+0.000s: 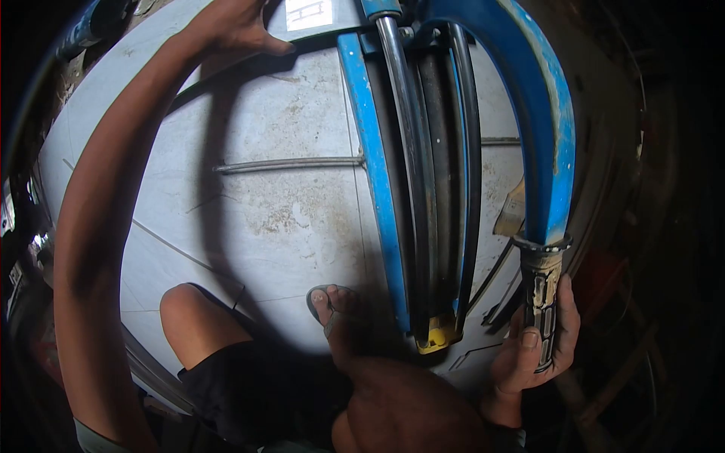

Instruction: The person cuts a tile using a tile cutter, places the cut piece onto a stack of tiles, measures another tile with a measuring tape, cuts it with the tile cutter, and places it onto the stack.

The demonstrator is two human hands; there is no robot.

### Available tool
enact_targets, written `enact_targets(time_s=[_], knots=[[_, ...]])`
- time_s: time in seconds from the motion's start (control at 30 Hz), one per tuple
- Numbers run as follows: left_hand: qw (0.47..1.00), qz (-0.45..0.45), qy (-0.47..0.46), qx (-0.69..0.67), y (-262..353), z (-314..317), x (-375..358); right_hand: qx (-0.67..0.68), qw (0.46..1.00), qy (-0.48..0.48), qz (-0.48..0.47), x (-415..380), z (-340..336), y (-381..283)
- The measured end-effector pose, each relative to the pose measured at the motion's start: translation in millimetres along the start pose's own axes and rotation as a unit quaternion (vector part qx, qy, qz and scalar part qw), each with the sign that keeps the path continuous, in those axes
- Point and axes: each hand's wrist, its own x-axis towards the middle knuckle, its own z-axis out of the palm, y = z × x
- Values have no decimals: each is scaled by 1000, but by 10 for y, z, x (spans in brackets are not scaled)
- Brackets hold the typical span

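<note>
Right grip: the right hand [521,361] is clamped on the black ribbed handle [542,283], thumb across its front, other fingers wrapped round behind.
Handle: inside the right hand's grip, near the white tiled floor's [283,215] near right corner; its upper part and collar stand clear of the fingers, dusty tan in places.
Blue curved bar [560,162]: joined to the handle at the collar, directly beyond the grip, arching toward the floor's far edge; paint worn along its outer side.
Blue frame [377,177]: left of the right hand, lengthwise between the floor's far and near edges, with dark tubes [411,143] beside it.
Yellow end piece [439,337]: at the frame's near end, left of the right hand, well apart from it.
Metal rod [287,164]: runs from the frame toward the floor's left edge.
Left grip: the left hand [240,29] is by the floor's far edge, thumb spread; its fingertips are cut off, so I cannot say whether they close on anything.
Sandalled foot [321,303]: on the floor, left of the frame's near end.
</note>
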Motion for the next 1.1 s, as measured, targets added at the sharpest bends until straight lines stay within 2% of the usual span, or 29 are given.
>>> enact_targets(time_s=[0.27,0.3,0.37,0.6,0.73,0.87,0.97,1.1], knots=[[1000,3,-19,3,-30,-6,10,-20,1000,-10,-10,-16,-1,59],[995,-17,90,36,-191,351,10,-19,1000,-14,-9,-16,-6,53],[999,-23,44,15,-73,213,-7,-16,1000,-12,-21,8,42,51],[999,-40,26,-9,-6,129,-34,-20,999,-17,-22,-9,45,32],[999,-21,50,-6,0,120,-54,-45,998,-12,-43,11,50,16],[999,-25,32,-25,13,78,-56,-67,997,-7,-37,-18,6,41],[999,-27,35,-21,1,103,-51,-49,997,-8,-57,45,48,8],[999,-31,32,-16,1,109,-49,-29,998,-47,-33,0,-27,21]])
